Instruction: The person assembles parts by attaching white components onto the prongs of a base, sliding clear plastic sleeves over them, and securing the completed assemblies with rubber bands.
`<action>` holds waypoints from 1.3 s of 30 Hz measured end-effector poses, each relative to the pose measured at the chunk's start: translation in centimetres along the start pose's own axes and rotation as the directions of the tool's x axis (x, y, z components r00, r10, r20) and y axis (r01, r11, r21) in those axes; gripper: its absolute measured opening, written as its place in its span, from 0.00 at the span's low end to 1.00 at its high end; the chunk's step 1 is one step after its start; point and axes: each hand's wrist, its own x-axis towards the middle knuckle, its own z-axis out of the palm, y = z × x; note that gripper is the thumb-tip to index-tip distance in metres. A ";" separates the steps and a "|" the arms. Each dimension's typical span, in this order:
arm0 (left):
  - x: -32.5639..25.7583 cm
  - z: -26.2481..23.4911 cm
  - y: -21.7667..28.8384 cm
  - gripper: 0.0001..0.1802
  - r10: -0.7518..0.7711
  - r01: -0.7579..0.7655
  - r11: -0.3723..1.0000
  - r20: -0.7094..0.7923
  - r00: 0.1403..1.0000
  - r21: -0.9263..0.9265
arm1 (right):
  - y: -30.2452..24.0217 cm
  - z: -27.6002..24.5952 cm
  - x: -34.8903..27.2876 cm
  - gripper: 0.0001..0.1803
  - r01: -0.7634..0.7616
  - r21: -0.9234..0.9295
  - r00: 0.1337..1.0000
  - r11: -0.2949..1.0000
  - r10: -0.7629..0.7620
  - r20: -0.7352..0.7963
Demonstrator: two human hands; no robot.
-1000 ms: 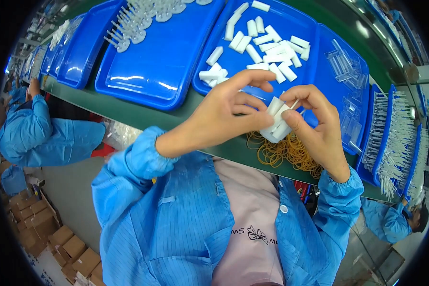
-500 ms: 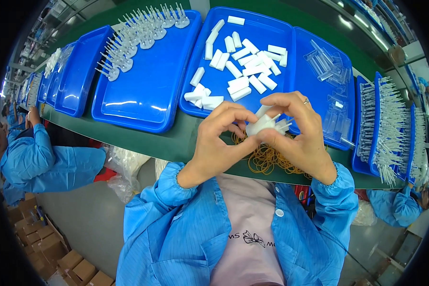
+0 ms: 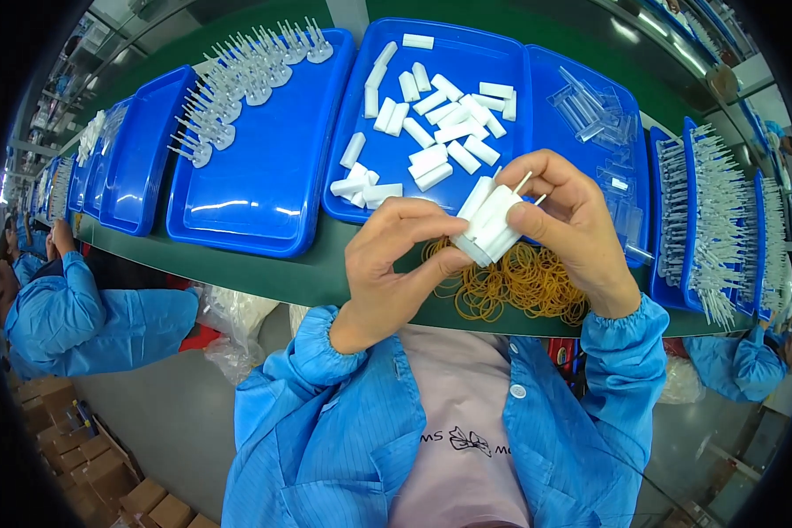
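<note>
While a bundle of short white plastic sticks [image 3: 488, 227] lies slanted from seven to one o'clock above the green bench [image 3: 264, 277], the right hand [image 3: 576, 231] grips its upper end and the left hand [image 3: 396, 264] pinches its lower end, beside loose tan rubber bands [image 3: 524, 286].

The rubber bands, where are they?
The rubber bands lie heaped on the green table, lower middle of the head view, just under both hands and the white bundle.

Rubber bands [image 3: 510, 286] on table edge [image 3: 264, 277]; tray w/ sticks [image 3: 431, 132] behind; tray (pronged pcs) [image 3: 264, 167] left.
</note>
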 end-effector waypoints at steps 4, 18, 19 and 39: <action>0.1 0.0 0.7 0.23 0.000 0.000 1.000 0.025 1.000 -0.015 | -0.7 0.1 -0.1 0.13 -0.005 -0.017 0.998 1.000 0.006 0.057; -0.6 0.4 2.6 0.24 0.195 -0.208 0.955 0.081 0.977 0.213 | -0.6 -0.1 -0.3 0.19 0.010 -0.034 0.992 0.999 -0.006 0.125; -0.9 0.5 2.6 0.22 0.173 -0.194 0.950 0.105 0.979 0.244 | -0.6 -0.3 -0.1 0.22 0.004 -0.081 0.985 0.997 0.010 0.171; -0.7 0.7 1.2 0.13 0.006 -0.008 1.000 0.087 0.996 0.019 | 7.1 -17.1 3.8 0.13 0.056 -0.944 0.914 -0.326 -0.365 0.180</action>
